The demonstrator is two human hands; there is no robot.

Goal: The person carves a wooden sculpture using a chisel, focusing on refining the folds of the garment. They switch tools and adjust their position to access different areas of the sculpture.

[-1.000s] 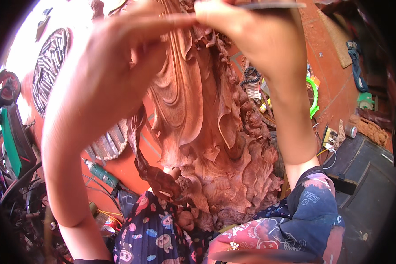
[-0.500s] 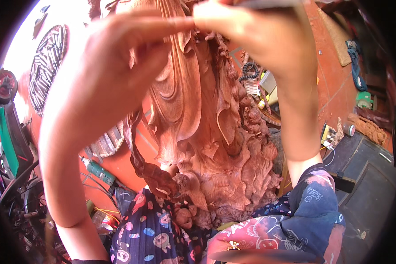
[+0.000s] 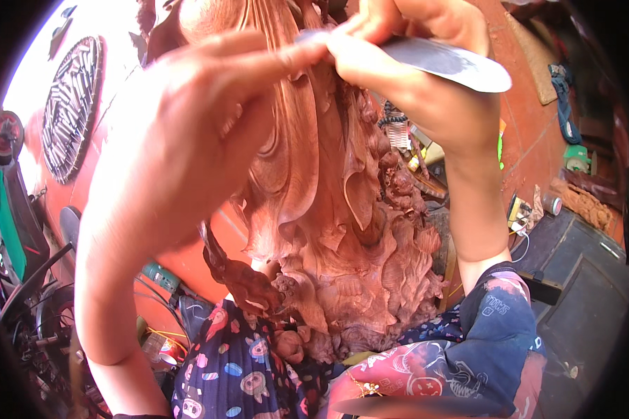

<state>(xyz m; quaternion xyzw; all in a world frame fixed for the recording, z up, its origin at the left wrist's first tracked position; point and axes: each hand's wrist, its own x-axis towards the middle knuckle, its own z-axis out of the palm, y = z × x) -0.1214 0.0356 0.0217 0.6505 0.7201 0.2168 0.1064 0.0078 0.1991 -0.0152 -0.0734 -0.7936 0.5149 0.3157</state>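
A tall reddish-brown wood carving [image 3: 328,230], with flowing robe folds and a gnarled base, stands between my legs. Above its upper part both hands meet. My right hand [image 3: 412,56] is closed round a flat grey-white strip with a rounded end [image 3: 461,66]; its exact kind is unclear. The strip's wide end sticks out to the right of the palm, and a pale bit shows by the right fingertips. My left hand [image 3: 203,98], blurred, reaches in with its index finger stretched out, its tip against the right fingertips. Its other fingers are partly hidden.
A round tray of dark rods [image 3: 72,108] lies at far left, above a green-and-black motorbike [image 3: 14,223]. A green power tool [image 3: 162,277] with cables lies by my left knee. Right of the carving are a dark panel [image 3: 580,293] and a power adapter [image 3: 518,215].
My left hand and forearm have shifted slightly right. The right hand has turned, so the strip's pale flat face now shows, and the carving's upper part is less covered.
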